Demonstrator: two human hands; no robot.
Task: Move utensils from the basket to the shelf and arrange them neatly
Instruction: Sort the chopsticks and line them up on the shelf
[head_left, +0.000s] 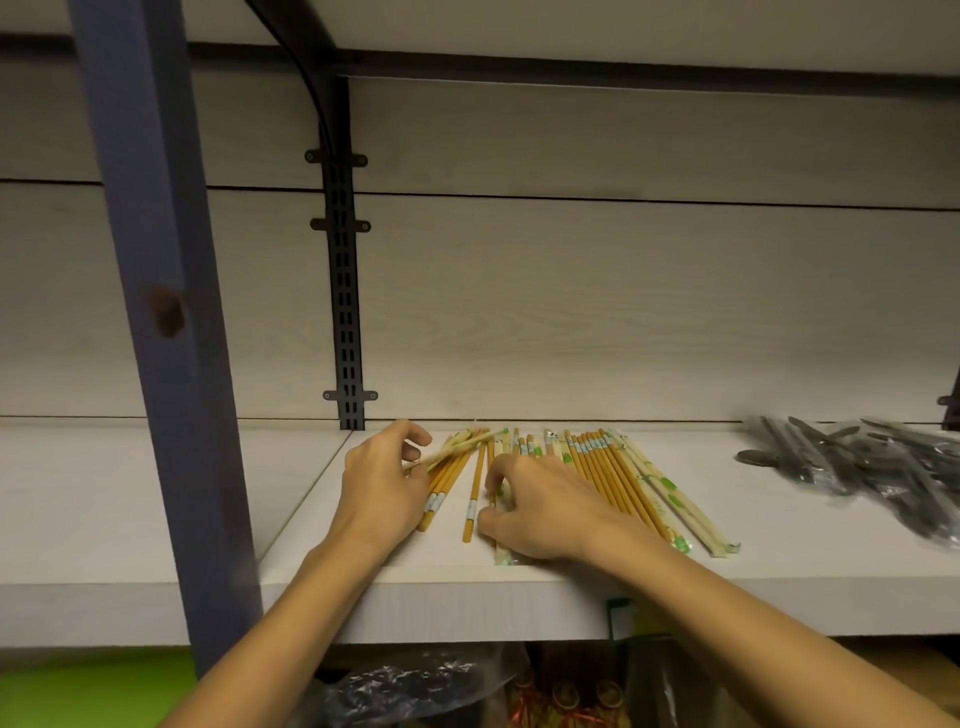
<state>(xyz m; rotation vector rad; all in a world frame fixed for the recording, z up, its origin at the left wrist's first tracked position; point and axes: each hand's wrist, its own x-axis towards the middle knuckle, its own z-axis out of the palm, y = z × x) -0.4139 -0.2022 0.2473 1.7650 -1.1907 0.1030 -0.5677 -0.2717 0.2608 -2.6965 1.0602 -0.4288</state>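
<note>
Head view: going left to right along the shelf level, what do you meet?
Blue post → left hand gripping a bunch of yellow chopsticks → single loose chopstick → right hand on the wrapped chopsticks → row of yellow chopsticks → bagged dark cutlery.

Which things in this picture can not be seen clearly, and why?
- Basket: not in the head view.
- Chopsticks: the middle ones lie hidden under the right hand.
- Wrapped dark cutlery: blurred, cut off by the right edge.
- Left hand: its fingers curl over chopsticks; the exact grip is unclear.
</note>
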